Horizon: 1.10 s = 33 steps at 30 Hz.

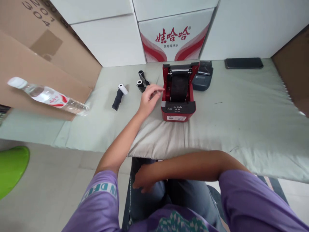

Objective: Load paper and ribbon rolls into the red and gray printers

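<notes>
A red and black label printer stands on the cloth-covered table, its lid raised. Black ribbon stretches down inside it. At the printer's left side is my left hand, fingers loosely bent and apart, with nothing visible in them. The index fingertip reaches the printer's left edge; whether it touches, I cannot tell. Just behind this hand lie two dark rolls, a back roll and a front roll with a white core. My right hand rests on my thigh, loosely open, holding nothing visible.
Left of the rolls lies a white core with a dark strip. A dark blue device sits behind the printer, and a black phone-like slab lies farther right. White boxes, a cardboard box and a water bottle border the table.
</notes>
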Available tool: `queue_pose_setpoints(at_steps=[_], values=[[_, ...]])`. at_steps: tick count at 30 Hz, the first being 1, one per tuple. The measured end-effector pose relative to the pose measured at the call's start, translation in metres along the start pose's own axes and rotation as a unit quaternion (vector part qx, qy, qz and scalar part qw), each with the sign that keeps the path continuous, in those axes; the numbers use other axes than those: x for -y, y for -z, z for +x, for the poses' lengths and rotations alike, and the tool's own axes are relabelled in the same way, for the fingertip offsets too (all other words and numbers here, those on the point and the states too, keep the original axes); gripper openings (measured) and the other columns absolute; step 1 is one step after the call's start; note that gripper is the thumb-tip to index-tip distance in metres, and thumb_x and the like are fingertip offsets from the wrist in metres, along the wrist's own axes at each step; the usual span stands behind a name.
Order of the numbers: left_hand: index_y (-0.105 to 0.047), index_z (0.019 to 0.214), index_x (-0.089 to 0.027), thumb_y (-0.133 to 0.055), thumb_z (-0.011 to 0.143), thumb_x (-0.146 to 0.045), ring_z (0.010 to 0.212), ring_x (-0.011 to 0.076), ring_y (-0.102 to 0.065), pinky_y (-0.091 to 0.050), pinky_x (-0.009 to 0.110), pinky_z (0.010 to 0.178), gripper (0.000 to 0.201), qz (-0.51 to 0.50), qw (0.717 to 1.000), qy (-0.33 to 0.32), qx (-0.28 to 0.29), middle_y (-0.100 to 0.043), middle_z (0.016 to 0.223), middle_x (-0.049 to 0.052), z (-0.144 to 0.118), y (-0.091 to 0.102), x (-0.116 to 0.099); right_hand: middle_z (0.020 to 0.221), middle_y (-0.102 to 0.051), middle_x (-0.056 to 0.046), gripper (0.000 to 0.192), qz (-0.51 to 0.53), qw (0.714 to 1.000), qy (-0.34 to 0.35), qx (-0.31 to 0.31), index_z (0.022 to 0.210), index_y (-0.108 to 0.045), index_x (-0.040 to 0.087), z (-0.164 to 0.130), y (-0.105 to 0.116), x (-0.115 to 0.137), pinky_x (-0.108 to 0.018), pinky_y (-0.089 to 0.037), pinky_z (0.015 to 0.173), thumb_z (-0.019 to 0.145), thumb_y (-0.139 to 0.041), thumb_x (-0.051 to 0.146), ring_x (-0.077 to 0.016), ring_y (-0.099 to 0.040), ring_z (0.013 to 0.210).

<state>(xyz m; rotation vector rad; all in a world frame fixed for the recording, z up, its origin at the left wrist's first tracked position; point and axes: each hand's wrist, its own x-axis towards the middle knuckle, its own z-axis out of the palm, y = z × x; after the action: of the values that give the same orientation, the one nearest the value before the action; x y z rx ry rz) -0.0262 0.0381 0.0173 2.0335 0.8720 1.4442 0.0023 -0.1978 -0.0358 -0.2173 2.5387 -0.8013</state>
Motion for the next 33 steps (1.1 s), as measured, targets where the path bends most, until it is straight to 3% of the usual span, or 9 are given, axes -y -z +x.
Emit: queue_pose_setpoints(at_steps=[2, 7, 10, 13, 18, 22, 26, 30, 33], values=[[-0.082, 0.095, -0.021, -0.069, 0.103, -0.039, 0.1, 0.0229, -0.072, -0.057, 0.038, 0.09, 0.024, 0.025, 0.996, -0.005, 0.084, -0.078, 0.099, 0.006, 0.022, -0.003, -0.008, 0.108, -0.086, -0.003, 0.011, 0.009, 1.0, 0.001, 0.004, 0.102, -0.072, 0.025, -0.002, 0.003, 0.001, -0.026, -0.038, 0.046, 0.101, -0.07, 0.035, -0.0198, -0.081, 0.086], [-0.086, 0.086, -0.02, -0.08, 0.093, -0.022, 0.084, 0.019, -0.075, -0.063, 0.037, 0.084, 0.009, -0.042, 0.945, -0.01, 0.324, -0.079, 0.088, 0.002, 0.061, -0.017, -0.037, 0.103, -0.086, -0.002, 0.011, 0.02, 1.0, -0.001, -0.003, 0.104, -0.073, 0.024, -0.004, 0.006, 0.001, -0.025, -0.039, 0.046, 0.101, -0.071, 0.034, -0.0183, -0.08, 0.083], [-0.088, 0.105, -0.022, -0.083, 0.093, -0.02, 0.091, 0.0211, -0.079, -0.065, 0.039, 0.089, 0.013, -0.048, 0.942, 0.011, 0.331, -0.083, 0.096, 0.002, 0.072, -0.023, -0.045, 0.101, -0.085, -0.001, 0.009, 0.019, 1.0, 0.001, -0.011, 0.101, -0.073, 0.023, -0.004, 0.006, 0.0, -0.025, -0.039, 0.047, 0.1, -0.074, 0.032, -0.017, -0.079, 0.081], [-0.087, 0.107, -0.02, -0.083, 0.087, -0.012, 0.092, 0.0241, -0.079, -0.063, 0.038, 0.088, 0.022, 0.081, 0.937, 0.074, 0.332, -0.085, 0.098, 0.004, 0.077, -0.025, -0.05, 0.096, -0.084, -0.001, 0.009, 0.018, 1.0, -0.006, -0.014, 0.099, -0.074, 0.024, -0.002, 0.004, -0.001, -0.025, -0.039, 0.047, 0.099, -0.075, 0.033, -0.0166, -0.076, 0.075], [-0.084, 0.097, -0.021, -0.069, 0.092, -0.022, 0.098, 0.0268, -0.078, -0.057, 0.035, 0.087, 0.016, 0.315, 0.848, 0.148, 0.4, -0.086, 0.102, 0.007, 0.081, -0.031, -0.079, 0.094, -0.082, -0.001, 0.012, 0.019, 1.0, -0.008, -0.014, 0.096, -0.071, 0.023, 0.003, 0.0, -0.002, -0.026, -0.038, 0.048, 0.098, -0.075, 0.034, -0.0189, -0.075, 0.078], [-0.084, 0.109, -0.022, -0.064, 0.093, -0.022, 0.114, 0.0302, -0.077, -0.056, 0.036, 0.093, 0.026, 0.377, 0.815, 0.163, 0.409, -0.086, 0.115, 0.011, 0.083, -0.034, -0.098, 0.107, -0.083, -0.002, 0.013, 0.019, 1.0, 0.0, -0.014, 0.092, -0.068, 0.022, 0.003, 0.0, -0.002, -0.025, -0.038, 0.052, 0.097, -0.078, 0.03, -0.0169, -0.077, 0.091], [-0.084, 0.11, -0.022, -0.069, 0.087, -0.018, 0.113, 0.0321, -0.077, -0.057, 0.039, 0.099, 0.028, 0.32, 0.846, 0.127, 0.407, -0.085, 0.109, 0.01, 0.082, -0.03, -0.083, 0.103, -0.083, -0.002, 0.009, 0.02, 1.0, -0.016, -0.01, 0.099, -0.071, 0.023, -0.003, 0.005, 0.0, -0.027, -0.038, 0.048, 0.099, -0.075, 0.031, -0.0192, -0.079, 0.089], [-0.08, 0.117, -0.019, -0.075, 0.084, -0.018, 0.12, 0.0317, -0.072, -0.057, 0.04, 0.108, 0.033, 0.206, 0.908, 0.113, 0.346, -0.084, 0.108, 0.007, 0.079, -0.024, -0.062, 0.104, -0.084, -0.002, 0.009, 0.013, 1.0, -0.027, -0.005, 0.102, -0.071, 0.024, -0.007, 0.007, 0.002, -0.027, -0.039, 0.048, 0.099, -0.074, 0.032, -0.0211, -0.08, 0.092], [-0.078, 0.116, -0.015, -0.071, 0.086, -0.014, 0.122, 0.0316, -0.071, -0.055, 0.045, 0.114, 0.03, 0.129, 0.943, 0.123, 0.28, -0.083, 0.11, 0.007, 0.081, -0.014, -0.069, 0.106, -0.084, -0.003, 0.012, 0.007, 0.999, -0.038, -0.005, 0.107, -0.072, 0.025, -0.006, 0.004, 0.002, -0.028, -0.038, 0.046, 0.099, -0.073, 0.034, -0.023, -0.081, 0.093]])
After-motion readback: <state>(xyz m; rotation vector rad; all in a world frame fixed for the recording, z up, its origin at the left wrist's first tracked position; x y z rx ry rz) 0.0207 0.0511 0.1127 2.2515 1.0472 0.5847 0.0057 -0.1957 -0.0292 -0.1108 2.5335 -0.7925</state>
